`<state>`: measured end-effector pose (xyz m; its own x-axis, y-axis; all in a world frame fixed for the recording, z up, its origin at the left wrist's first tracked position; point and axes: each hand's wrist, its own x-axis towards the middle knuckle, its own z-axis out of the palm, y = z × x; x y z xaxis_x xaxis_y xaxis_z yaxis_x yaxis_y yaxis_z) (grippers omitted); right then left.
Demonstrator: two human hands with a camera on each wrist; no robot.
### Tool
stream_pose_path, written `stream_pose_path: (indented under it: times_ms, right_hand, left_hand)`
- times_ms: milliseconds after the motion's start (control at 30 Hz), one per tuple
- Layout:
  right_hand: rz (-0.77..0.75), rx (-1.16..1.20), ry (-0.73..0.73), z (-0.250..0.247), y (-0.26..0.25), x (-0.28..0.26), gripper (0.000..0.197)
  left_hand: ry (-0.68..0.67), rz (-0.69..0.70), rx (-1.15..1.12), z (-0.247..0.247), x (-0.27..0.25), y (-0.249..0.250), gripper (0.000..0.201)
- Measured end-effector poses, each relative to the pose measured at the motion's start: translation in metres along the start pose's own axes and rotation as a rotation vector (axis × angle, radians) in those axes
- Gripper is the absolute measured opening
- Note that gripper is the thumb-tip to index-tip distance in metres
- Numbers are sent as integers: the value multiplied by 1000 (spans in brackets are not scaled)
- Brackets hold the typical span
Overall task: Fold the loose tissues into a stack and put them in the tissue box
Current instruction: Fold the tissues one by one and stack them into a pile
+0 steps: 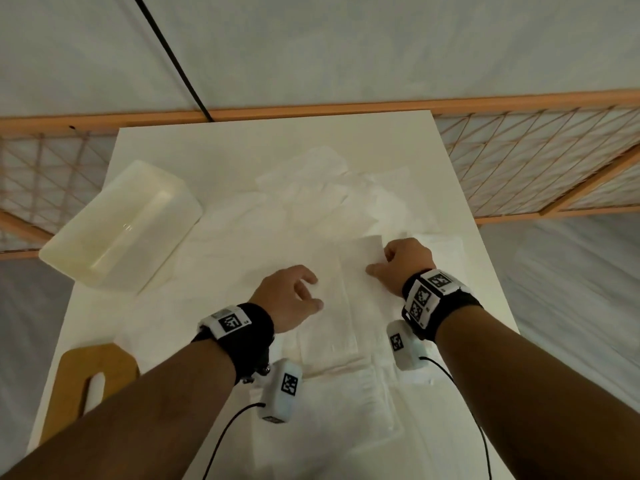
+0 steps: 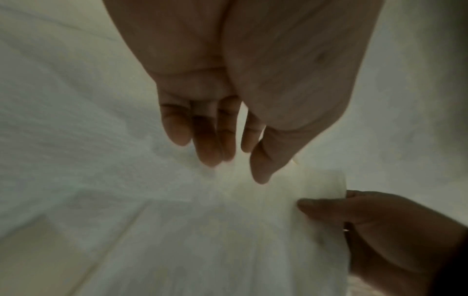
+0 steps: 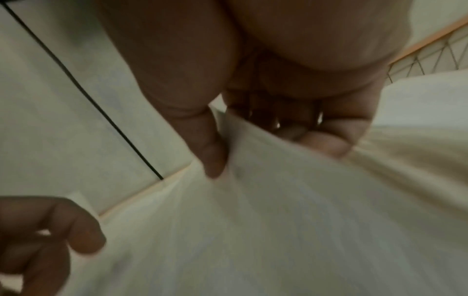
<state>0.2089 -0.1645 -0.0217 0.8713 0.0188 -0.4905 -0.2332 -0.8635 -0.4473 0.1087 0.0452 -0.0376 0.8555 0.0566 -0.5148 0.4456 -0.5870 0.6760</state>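
Observation:
A white tissue (image 1: pixel 349 289) lies partly folded on the table's middle. My right hand (image 1: pixel 398 263) pinches its right far edge between thumb and fingers; the right wrist view shows the thumb (image 3: pixel 211 152) pressed on the sheet (image 3: pixel 278 210). My left hand (image 1: pixel 301 294) hovers at the tissue's left side with loosely bent fingers (image 2: pixel 207 144) that hold nothing. A pile of loose tissues (image 1: pixel 322 188) lies farther back. A folded stack (image 1: pixel 346 407) sits near the front edge. The white tissue box (image 1: pixel 121 226) stands open at the far left.
A wooden lid with a slot (image 1: pixel 93 382) lies at the table's front left. A wooden lattice rail (image 1: pixel 519 150) runs behind the table, and a black cable (image 1: pixel 173 60) comes down to its far edge. More flat tissues (image 1: pixel 446 251) lie beyond my right hand.

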Motion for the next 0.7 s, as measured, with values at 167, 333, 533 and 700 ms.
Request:
stream_pose_path:
  times_ms: [167, 333, 533, 700]
  right_hand:
    - [-106, 187, 72, 2, -32, -17, 28]
    - [-128, 474, -268, 12, -46, -36, 49]
    - [92, 387, -43, 26, -14, -18, 3]
    - [79, 293, -218, 41, -8, -36, 31]
  left_hand:
    - [-208, -40, -566, 12, -5, 19, 59]
    - [-171, -162, -932, 13, -5, 15, 90]
    - [65, -256, -836, 16, -2, 4, 67]
    - [-33, -289, -929, 12, -6, 16, 70]
